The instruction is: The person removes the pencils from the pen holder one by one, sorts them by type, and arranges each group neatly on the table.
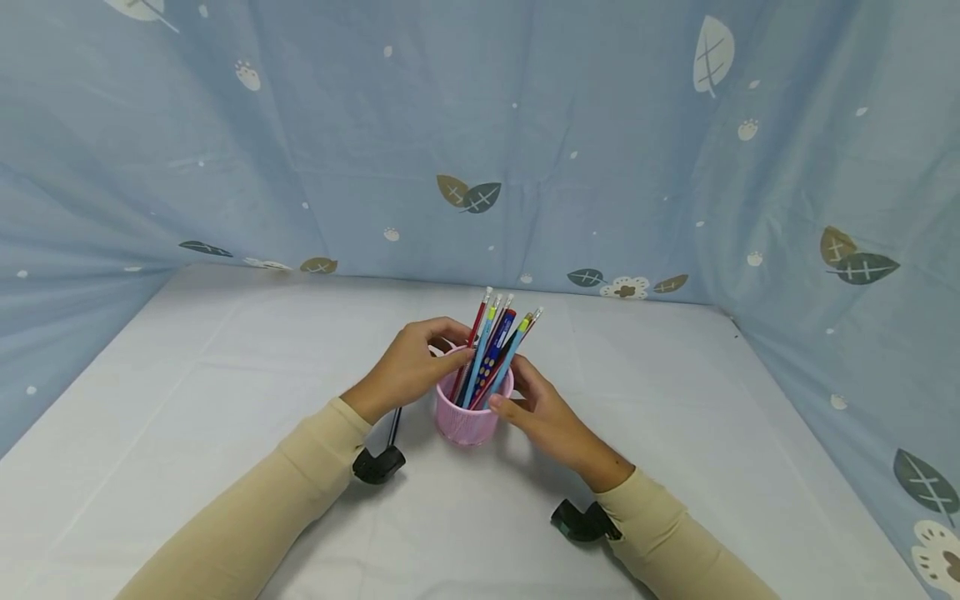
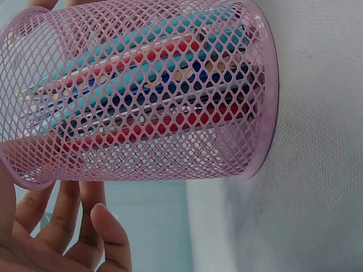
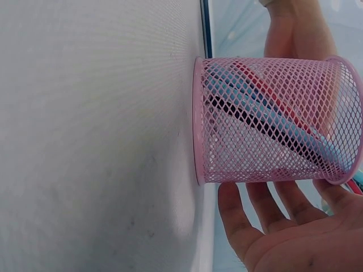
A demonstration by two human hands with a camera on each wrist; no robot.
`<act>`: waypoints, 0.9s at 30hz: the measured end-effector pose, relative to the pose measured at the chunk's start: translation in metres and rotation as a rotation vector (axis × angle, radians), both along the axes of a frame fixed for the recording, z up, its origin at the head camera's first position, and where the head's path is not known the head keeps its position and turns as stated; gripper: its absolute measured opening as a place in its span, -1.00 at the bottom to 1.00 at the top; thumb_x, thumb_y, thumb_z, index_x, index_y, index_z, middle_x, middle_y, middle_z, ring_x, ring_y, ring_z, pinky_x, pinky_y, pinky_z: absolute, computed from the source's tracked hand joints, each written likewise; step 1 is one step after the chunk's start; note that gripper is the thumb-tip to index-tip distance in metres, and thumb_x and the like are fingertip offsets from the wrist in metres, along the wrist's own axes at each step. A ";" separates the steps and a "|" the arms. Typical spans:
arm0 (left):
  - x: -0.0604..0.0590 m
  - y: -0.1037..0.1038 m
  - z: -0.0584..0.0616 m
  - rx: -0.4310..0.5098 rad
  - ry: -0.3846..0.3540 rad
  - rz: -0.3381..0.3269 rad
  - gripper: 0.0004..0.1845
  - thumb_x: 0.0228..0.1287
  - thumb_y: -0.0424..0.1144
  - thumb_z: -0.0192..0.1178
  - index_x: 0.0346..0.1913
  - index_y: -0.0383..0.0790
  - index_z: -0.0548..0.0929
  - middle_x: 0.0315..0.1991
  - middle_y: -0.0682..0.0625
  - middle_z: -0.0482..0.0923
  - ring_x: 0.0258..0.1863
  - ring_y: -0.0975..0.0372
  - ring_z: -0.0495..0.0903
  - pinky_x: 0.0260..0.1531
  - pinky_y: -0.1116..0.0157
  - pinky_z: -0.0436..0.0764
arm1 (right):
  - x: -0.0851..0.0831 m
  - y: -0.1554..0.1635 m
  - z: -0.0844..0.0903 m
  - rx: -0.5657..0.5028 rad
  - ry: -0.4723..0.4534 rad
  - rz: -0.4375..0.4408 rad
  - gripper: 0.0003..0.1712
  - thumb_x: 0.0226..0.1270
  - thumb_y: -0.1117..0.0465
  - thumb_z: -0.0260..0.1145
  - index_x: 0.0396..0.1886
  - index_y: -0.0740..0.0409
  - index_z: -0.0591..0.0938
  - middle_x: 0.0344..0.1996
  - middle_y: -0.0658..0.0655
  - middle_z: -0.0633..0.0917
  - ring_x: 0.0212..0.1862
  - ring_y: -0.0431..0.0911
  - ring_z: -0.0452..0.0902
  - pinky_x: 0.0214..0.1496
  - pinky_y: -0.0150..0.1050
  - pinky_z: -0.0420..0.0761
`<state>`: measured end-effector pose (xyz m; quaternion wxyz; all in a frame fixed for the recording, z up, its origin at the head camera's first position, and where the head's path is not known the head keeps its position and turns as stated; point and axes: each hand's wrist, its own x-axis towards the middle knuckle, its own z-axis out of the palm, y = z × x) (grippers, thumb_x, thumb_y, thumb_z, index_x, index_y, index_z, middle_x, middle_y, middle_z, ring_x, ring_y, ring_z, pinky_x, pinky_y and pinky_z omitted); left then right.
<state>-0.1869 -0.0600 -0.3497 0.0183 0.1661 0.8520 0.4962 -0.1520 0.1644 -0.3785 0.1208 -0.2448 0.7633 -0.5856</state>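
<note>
Pink mesh cup (image 1: 470,414) upright on white surface (image 1: 225,367), centre of scene, packed with pencils (image 1: 491,354) leaning right and standing well above rim.

Left hand (image 1: 411,367) at cup's left side, fingers (image 1: 442,327) curled over near rim toward pencils. Whether they pinch a pencil or merely rest on rim: cannot tell from head view. Left wrist view shows fingers (image 2: 68,215) loosely spread just beside cup (image 2: 142,90), not clamped on mesh.

Right hand (image 1: 543,417) at cup's right side, thumb by rim, fingers (image 3: 266,209) straight and apart along wall of cup (image 3: 272,119), touching or nearly so; no firm grip visible.

Risks noted:
- Tipping. Light cup, tall contents leaning one way, load top-heavy. Sideways push at rim from either hand likely to topple it rightward.
- Spill. Pencils loose inside; drawing one out at an angle may drag neighbours out or lift cup.
- Slide. Smooth cloth beneath, no firm hold on wall; uneven pressure from two sides may shift cup.
</note>
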 end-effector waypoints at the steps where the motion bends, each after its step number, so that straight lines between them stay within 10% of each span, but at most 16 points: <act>1: 0.000 0.000 0.000 0.000 0.004 0.003 -0.75 0.35 -0.11 0.29 0.03 -0.04 0.69 -0.06 0.08 0.72 -0.07 0.13 0.63 -0.02 0.11 0.62 | 0.000 0.000 0.000 0.000 0.000 0.001 -0.22 0.52 0.15 0.20 0.59 -0.06 0.06 0.49 0.13 0.30 0.47 0.09 0.27 0.41 0.12 0.41; 27: -0.002 -0.003 0.006 0.028 0.060 0.010 -0.79 0.36 -0.14 0.30 -0.01 -0.08 0.68 -0.12 0.03 0.73 -0.16 0.18 0.70 -0.13 0.17 0.68 | 0.000 -0.001 0.001 0.006 -0.012 -0.003 -0.21 0.52 0.12 0.21 0.60 -0.08 0.06 0.50 0.11 0.29 0.49 0.07 0.26 0.41 0.11 0.41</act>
